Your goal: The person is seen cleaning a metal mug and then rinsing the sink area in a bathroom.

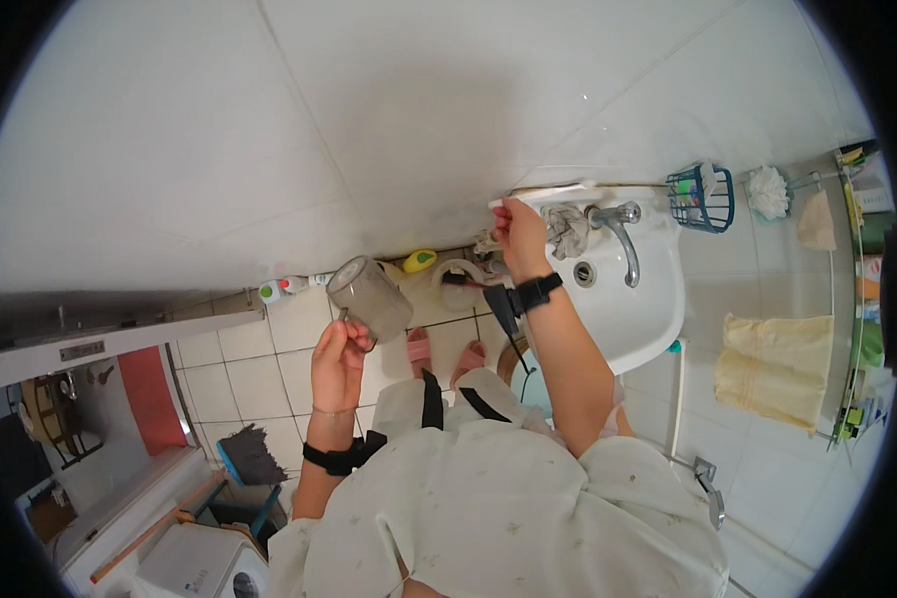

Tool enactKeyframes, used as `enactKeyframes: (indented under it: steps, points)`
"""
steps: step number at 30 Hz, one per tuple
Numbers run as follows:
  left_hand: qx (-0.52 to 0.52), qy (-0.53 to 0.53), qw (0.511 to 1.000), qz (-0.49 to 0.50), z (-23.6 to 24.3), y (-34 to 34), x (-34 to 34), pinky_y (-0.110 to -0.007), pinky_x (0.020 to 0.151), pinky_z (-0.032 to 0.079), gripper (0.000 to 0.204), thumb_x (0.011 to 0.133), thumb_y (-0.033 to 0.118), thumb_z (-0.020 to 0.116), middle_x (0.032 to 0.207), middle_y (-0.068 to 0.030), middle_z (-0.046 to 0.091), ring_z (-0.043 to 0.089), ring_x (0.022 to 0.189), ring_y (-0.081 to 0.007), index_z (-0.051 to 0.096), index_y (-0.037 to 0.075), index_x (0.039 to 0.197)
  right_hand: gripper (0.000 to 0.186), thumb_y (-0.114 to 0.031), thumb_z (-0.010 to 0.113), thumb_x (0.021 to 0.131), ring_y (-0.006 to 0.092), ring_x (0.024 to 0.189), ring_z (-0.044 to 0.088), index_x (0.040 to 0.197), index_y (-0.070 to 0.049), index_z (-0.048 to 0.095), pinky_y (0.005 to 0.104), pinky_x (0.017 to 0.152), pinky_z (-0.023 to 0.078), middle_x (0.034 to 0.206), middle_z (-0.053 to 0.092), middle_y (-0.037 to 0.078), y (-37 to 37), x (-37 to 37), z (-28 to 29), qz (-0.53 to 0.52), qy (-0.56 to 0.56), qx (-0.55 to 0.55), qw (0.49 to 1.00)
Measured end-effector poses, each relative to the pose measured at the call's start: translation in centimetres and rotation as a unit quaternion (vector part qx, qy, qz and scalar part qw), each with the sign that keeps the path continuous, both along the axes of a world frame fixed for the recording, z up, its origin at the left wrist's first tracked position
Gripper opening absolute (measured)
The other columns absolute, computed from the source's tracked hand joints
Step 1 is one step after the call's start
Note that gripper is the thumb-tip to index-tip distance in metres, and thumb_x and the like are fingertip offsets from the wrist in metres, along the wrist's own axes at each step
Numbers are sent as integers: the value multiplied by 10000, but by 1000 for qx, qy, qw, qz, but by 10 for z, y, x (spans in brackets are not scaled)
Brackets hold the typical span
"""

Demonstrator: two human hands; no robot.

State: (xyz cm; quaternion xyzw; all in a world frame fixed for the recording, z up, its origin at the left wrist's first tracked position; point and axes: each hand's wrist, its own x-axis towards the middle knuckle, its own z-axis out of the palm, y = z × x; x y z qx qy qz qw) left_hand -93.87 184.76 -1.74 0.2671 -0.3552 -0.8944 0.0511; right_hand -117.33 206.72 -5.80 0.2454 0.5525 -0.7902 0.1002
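My left hand (337, 346) is closed on the handle of a clear, greyish mug (371, 299), which is tilted over the tiled floor. To its right, my right hand (520, 235) reaches to the left rim of the white washbasin (658, 314). Its fingers are pinched together, and a small white thing (497, 203) shows at their tips; I cannot make out its kind. Beside this hand, a crumpled grey cloth (568, 231) lies on the basin's ledge, next to the chrome faucet (623, 234).
Several bottles (294, 285) and a yellow container (420, 260) stand along the wall. A blue wire basket (701, 199) hangs beyond the basin. A yellow towel (773, 369) hangs at the right, by a loaded shelf (857, 309). A grey mop head (253, 453) is at the lower left.
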Motion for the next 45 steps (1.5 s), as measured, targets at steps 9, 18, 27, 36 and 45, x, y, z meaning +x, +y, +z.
enactKeyframes:
  steps: [9,18,27,36,45]
  points:
    - [268,-41,962,3,-22,17,-25,-312,756,409,252,959,326,474,791,-9,523,508,771,-151,532,109,845,78,-69,570,844,73,489,488,886,-8,594,211,421,369,668,584,38,41,110,78,159,112,168,966]
    - [456,53,888,-39,-13,100,-41,-338,836,446,160,959,138,425,759,-17,499,485,659,-109,470,31,848,44,-63,609,811,39,570,472,832,-27,623,194,528,381,642,540,-33,148,133,128,98,131,348,923]
    - [560,48,819,-117,-9,177,-60,-362,882,488,93,939,85,437,755,-15,538,511,597,-85,480,8,909,94,-19,602,819,208,1143,542,912,-15,615,303,909,423,1102,610,70,167,171,137,203,193,142,949]
    - [360,-137,910,-156,27,242,-67,-342,829,483,127,954,102,417,836,-60,551,538,714,-136,497,9,984,68,-34,596,830,230,1187,512,893,-11,603,331,942,400,1157,607,130,204,185,156,198,248,235,919]
    - [276,-167,899,-295,26,272,-51,-286,626,451,102,894,3,402,868,-93,495,446,663,-156,470,1,970,169,-104,609,848,325,1033,586,978,1,578,359,865,462,1155,583,211,210,196,150,152,298,390,858]
